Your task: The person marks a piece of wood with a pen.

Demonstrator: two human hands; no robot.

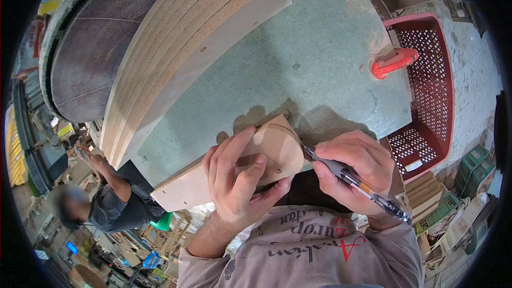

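My right hand (pixel 356 173) is closed around a pen (pixel 369 191), whose tip touches the edge of a rounded wooden piece (pixel 281 152). This flat, pale piece has a small dark hole and lies over the end of a longer wooden board (pixel 184 185). A curved line shows on the wood beside its rounded edge. My left hand (pixel 233 175) presses the rounded piece and the board together, with its fingers on top and at the near side. Both pieces rest at the front edge of a grey-green table (pixel 256 74).
Curved layered boards (pixel 160 58) stand along the table's left, beside a dark sanding belt (pixel 98 42). A red clamp handle (pixel 393 64) sticks up at the right edge. Beyond it is a red plastic basket (pixel 447 85). Another person (pixel 114 200) is at the left.
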